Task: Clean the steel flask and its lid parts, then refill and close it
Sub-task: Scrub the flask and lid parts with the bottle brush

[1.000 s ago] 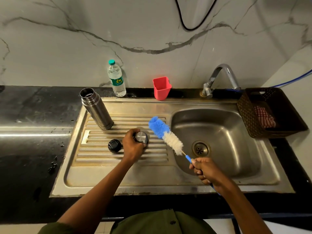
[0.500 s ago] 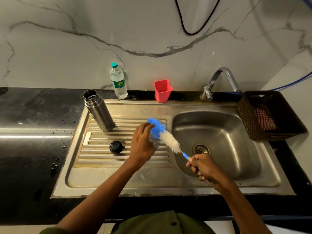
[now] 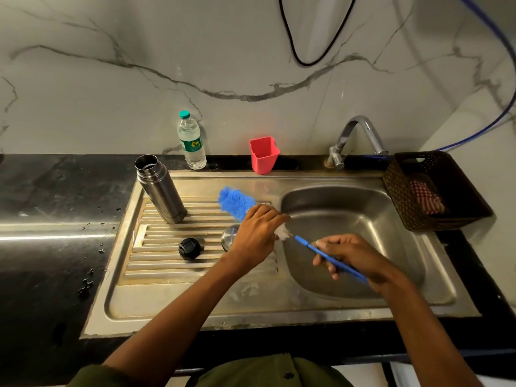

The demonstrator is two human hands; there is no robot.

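Both hands grip the blue-and-white bristle bottle brush (image 3: 237, 203): left hand (image 3: 258, 233) around its bristles, right hand (image 3: 350, 254) on the handle (open cylindrical steel flask (image 3: 160, 189) upright on the draining board)

The left hand (image 3: 258, 236) no longer rests on the steel cap (image 3: 229, 237); it now grips the bristle head of the bottle brush (image 3: 237, 203), where blue fibres meet white, and the cap lies uncovered on the drainboard just behind its wrist side. The brush head now points away from the left hand toward the flask, with more of the blue handle showing between the two hands. The right hand (image 3: 353, 259) now holds the handle lower over the basin, its fingers loosened around it.
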